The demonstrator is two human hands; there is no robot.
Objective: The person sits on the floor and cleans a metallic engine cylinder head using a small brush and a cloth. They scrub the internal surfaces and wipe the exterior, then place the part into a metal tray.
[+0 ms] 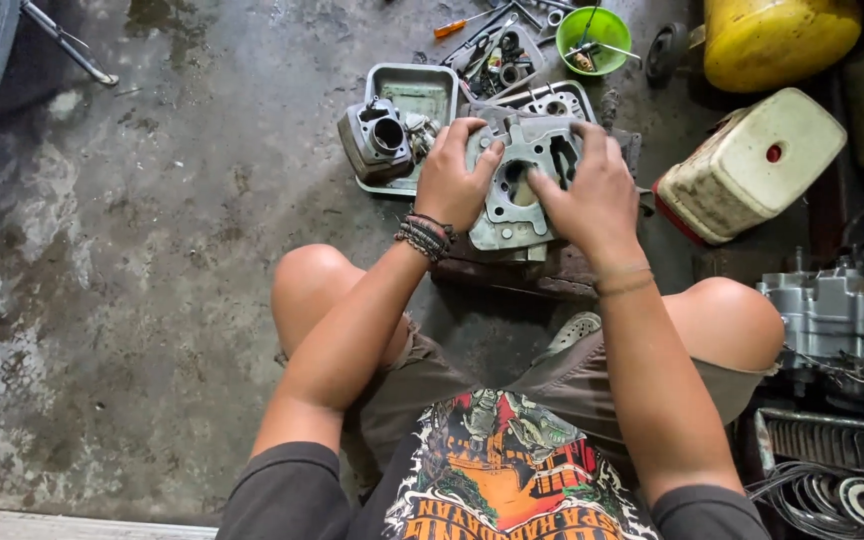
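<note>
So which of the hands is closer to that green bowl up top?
The right. The right hand lies on the grey engine part almost directly below the green bowl; the left hand grips the part's other edge, farther left.

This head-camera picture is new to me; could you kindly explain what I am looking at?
The camera sits on a person's head and looks down at their knees and bare hands; there is no machine. They sit low over a stained concrete floor. The left hand and the right hand both press on a grey metal engine casting with a round bore, resting on a dark block. Beside it, a metal tray holds a finned engine cylinder. Further off lie a green bowl, a yellow tank and a cream canister.
</note>
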